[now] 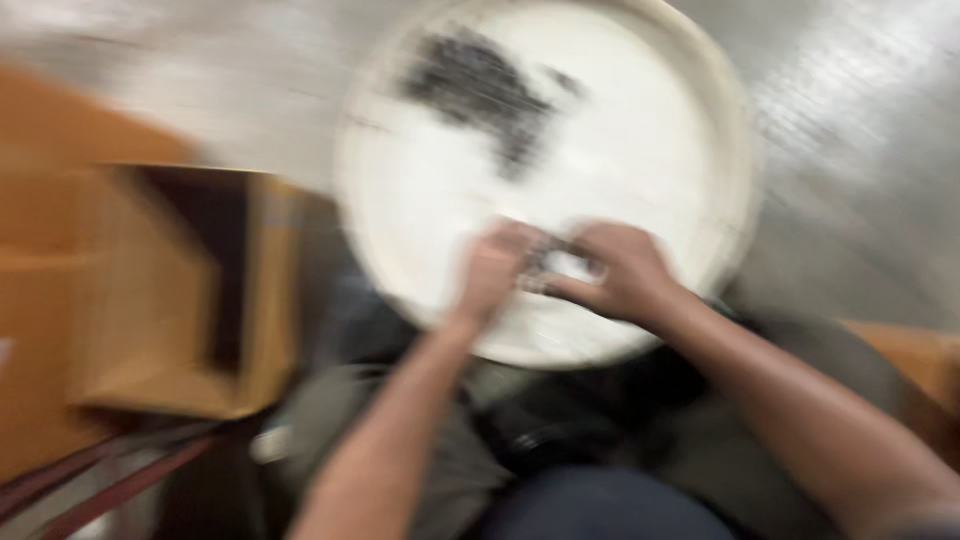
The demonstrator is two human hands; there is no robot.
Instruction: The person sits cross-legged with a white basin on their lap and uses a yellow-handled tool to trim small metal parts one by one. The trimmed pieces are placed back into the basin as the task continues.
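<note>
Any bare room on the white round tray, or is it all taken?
Free: the right half of the white tray, between the dark pile and the right rim, and the left-centre below the pile. Crowded: the near edge, where the left hand and right hand meet over something small, too blurred to identify.

Heavy motion blur. Small dark-and-pale object (548, 266), kind unreadable, sits at the near edge of a round white tray (690, 150). Dark granular patch (480, 85) lies toward the tray's far-left edge.
</note>
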